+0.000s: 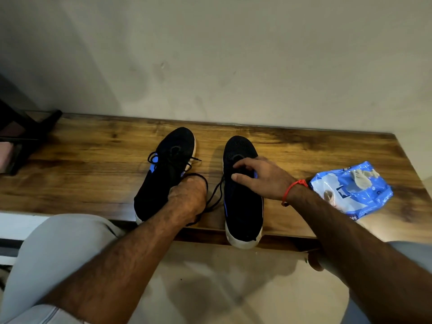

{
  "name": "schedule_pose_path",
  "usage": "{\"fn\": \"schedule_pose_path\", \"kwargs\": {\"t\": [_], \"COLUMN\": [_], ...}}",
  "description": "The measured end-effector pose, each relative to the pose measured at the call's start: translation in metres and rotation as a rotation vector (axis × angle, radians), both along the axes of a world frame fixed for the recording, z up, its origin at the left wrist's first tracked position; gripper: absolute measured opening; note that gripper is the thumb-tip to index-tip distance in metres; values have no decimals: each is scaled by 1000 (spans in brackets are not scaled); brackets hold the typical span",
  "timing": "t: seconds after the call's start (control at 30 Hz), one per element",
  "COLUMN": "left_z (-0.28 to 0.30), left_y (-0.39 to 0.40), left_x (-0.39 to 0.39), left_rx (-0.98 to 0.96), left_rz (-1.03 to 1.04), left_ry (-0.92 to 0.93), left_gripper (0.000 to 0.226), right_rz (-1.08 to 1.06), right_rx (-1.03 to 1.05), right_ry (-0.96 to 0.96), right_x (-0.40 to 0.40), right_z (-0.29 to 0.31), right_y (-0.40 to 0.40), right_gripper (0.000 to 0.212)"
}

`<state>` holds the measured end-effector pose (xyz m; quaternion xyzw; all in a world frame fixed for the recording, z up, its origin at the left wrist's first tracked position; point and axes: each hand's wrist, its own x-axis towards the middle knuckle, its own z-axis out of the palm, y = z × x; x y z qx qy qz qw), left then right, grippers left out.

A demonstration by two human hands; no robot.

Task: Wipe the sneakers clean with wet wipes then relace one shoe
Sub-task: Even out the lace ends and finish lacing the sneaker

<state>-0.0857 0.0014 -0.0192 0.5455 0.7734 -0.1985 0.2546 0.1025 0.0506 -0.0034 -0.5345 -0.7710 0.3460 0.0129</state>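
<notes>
Two black sneakers with white soles and blue marks stand side by side on a wooden bench [93, 160], toes toward the wall. My left hand [188, 197] grips the heel end of the left sneaker [168, 164], fingers curled into its opening. My right hand [259, 176] lies over the lace area of the right sneaker [243, 206], its fingers curled down onto the laces. A loose black lace [214, 197] hangs between the two shoes. A blue wet wipes pack [355, 190] lies to the right, with a crumpled used wipe [362, 175] on top of it.
The bench runs along a pale wall [210, 66]. A dark chair frame [25, 134] stands at the bench's left end. My knees in light trousers [53, 253] are below the bench's front edge, above a tiled floor [222, 288].
</notes>
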Motion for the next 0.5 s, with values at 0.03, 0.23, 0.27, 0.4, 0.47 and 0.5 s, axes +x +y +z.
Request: {"fn": "schedule_pose_path", "kwargs": {"t": [0.03, 0.23, 0.27, 0.4, 0.47, 0.5], "left_z": [-1, 17, 21, 30, 30, 30], "left_y": [1, 6, 7, 15, 18, 18], "left_x": [1, -2, -2, 5, 9, 11], "left_rx": [80, 911, 1025, 1045, 944, 891], "left_rz": [-69, -123, -115, 206, 312, 350], "left_ry": [2, -124, -162, -909, -1129, -1216], "left_gripper": [21, 19, 19, 10, 8, 6], "right_rz": [-53, -399, -412, -338, -235, -198], "right_rx": [-26, 4, 17, 55, 28, 25], "right_ry": [89, 303, 309, 385, 435, 447], "right_x": [2, 18, 18, 12, 6, 3], "right_z": [0, 9, 10, 9, 10, 10], "right_y": [3, 19, 19, 15, 11, 10], "right_gripper": [35, 39, 38, 20, 18, 18]}}
